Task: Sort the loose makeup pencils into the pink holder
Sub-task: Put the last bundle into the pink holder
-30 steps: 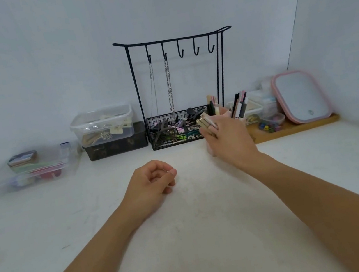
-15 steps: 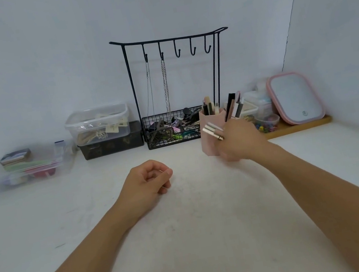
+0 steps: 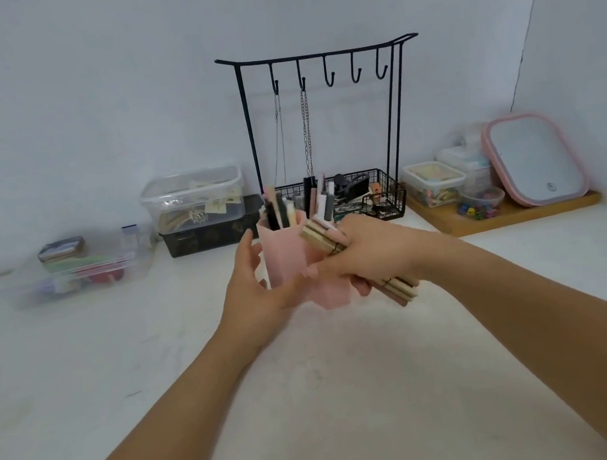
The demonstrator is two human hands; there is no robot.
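1. Two bare hands meet over the white tabletop (image 3: 323,407) around a pink plastic pencil holder (image 3: 284,257), which is lifted and tilted between them, in front of the black wire rack (image 3: 317,58)
2. Her or his left hand (image 3: 253,290) cups the holder's left side and lower part, thumb up along the wall, fingers spread wide and relaxed against it
3. That person's right hand (image 3: 374,252) is curled round a bundle of tan and pinkish makeup pencils (image 3: 321,239); the bundle lies slantwise, its upper ends just beside the holder's rim, its lower ends sticking out under the hand
4. Whether the right hand's fingers also press the holder's right wall I cannot tell; motion blur hides it
5. Several sticks, black, white, grey and pink, stand upright inside the holder
6. Behind it, the rack's black mesh basket (image 3: 388,191) holds small dark clutter, and two chains hang from its hooks
7. To the left sit a clear lidded tub (image 3: 194,200) on a dark box (image 3: 214,236) and a low clear tray (image 3: 80,271) of coloured bits
8. To the right, a wooden board (image 3: 523,211) carries small clear containers and a pink-framed mirror (image 3: 535,159) leaning on the wall
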